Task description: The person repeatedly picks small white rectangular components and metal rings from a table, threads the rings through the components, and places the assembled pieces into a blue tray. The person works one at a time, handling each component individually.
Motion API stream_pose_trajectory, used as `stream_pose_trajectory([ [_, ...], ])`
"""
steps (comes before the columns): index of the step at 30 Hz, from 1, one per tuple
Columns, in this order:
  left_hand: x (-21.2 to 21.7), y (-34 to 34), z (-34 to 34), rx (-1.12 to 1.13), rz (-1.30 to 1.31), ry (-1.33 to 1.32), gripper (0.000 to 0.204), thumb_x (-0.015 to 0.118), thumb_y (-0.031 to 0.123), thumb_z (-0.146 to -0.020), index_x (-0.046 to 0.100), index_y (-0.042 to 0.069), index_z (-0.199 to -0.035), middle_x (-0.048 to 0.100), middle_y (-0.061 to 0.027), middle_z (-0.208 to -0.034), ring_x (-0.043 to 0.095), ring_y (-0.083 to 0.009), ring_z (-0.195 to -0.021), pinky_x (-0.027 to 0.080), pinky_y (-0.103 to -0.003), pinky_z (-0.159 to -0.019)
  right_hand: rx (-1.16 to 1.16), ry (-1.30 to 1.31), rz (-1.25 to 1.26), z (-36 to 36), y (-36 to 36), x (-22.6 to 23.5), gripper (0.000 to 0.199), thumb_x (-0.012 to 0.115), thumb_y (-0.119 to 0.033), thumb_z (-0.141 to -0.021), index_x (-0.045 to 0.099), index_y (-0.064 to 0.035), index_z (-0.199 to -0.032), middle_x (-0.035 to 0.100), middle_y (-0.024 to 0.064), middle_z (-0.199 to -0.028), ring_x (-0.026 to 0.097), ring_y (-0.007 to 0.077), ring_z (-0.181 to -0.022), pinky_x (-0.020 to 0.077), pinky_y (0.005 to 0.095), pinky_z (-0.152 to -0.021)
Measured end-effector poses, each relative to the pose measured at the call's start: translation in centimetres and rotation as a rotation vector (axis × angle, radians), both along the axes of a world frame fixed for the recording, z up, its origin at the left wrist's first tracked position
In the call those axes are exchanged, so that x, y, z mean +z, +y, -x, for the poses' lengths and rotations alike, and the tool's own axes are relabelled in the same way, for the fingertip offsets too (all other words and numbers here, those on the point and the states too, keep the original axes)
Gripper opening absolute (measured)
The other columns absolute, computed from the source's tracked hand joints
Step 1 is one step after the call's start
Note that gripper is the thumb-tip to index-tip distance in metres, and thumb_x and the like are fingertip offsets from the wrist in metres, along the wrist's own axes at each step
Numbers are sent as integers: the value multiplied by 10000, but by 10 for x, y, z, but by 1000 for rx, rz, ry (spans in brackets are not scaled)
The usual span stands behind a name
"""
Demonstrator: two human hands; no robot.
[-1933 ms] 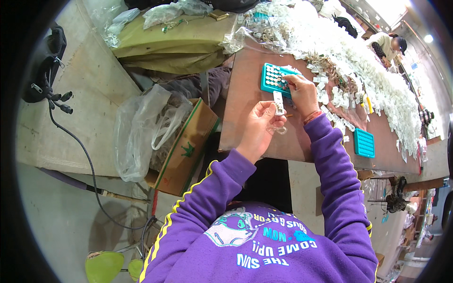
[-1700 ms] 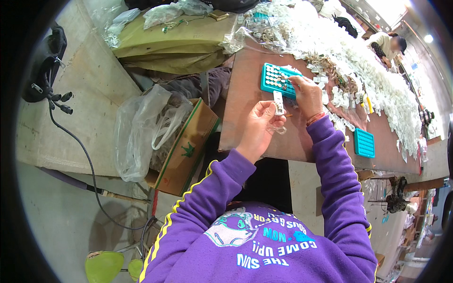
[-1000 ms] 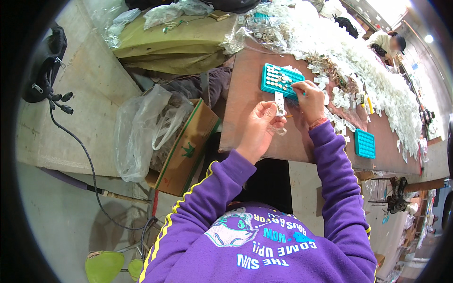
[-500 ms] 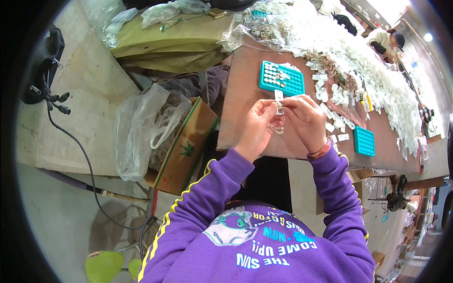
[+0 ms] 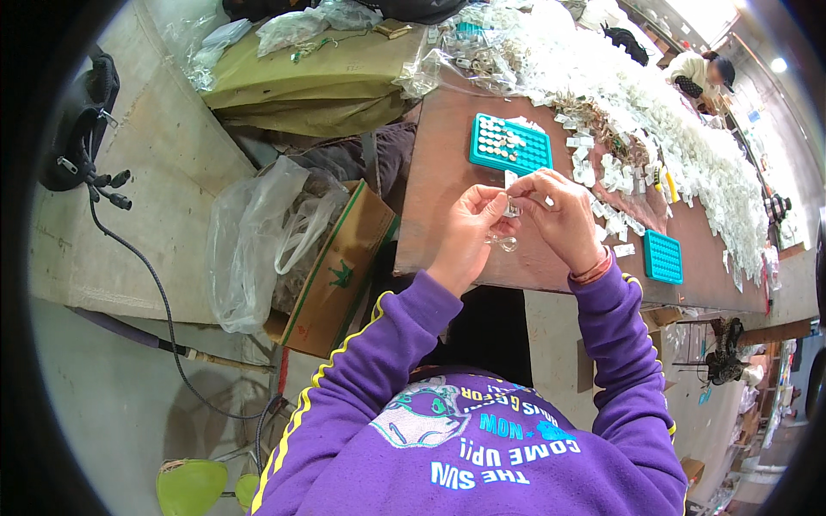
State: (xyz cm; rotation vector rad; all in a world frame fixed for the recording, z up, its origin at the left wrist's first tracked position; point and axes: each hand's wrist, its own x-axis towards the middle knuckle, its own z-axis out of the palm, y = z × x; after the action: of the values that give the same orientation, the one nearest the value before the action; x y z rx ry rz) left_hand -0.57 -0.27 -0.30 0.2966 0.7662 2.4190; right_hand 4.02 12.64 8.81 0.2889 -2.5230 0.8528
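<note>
My left hand is closed, thumb and forefinger pinching a small clear piece with a white tag in front of my chest. A shiny clear loop dangles below those fingers. My right hand meets it from the other side, with thumb and forefinger closed at the same piece; its exact kind is too small to make out. Just beyond my hands lies a teal tray with rows of round hollows, several holding small pale round pieces.
A second teal tray lies at the table's right. White tagged pieces heap along the far side, near a yellow-handled tool. Left of the brown table stands a cardboard box with a plastic bag. A person works far right.
My right hand has shifted slightly, its wrist moving a little right and its fingers bending more over the piece. My left hand keeps its pinch almost in place.
</note>
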Motion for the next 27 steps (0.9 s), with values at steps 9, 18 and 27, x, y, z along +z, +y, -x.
stream_pose_trajectory([
  [9, -2, 2, 0, 6, -31, -13, 142, 611, 147, -950, 555, 27, -1000, 654, -86, -922, 648, -166, -718, 535, -271, -656, -83, 147, -186, -7, -8, -4, 123, 684, -33, -750, 666, -77, -864, 647, 70, -767, 637, 262, -732, 506, 346, -698],
  [18, -11, 4, 5, 26, -85, -27, 139, 583, 139, -964, 545, 25, -1034, 635, -87, -968, 638, -163, -819, 532, -281, -719, -118, 398, -436, -14, -18, -32, 277, 633, -57, -747, 655, -95, -1021, 682, 39, -911, 661, 206, -865, 489, 379, -902],
  [27, 1, 2, 0, 36, -83, -96, 144, 585, 130, -962, 547, 23, -1050, 638, -81, -937, 619, -145, -766, 518, -269, -699, -186, 193, 113, -20, -20, -30, 316, 626, -58, -836, 633, -80, -1151, 674, 102, -1051, 669, 196, -943, 489, 331, -899],
])
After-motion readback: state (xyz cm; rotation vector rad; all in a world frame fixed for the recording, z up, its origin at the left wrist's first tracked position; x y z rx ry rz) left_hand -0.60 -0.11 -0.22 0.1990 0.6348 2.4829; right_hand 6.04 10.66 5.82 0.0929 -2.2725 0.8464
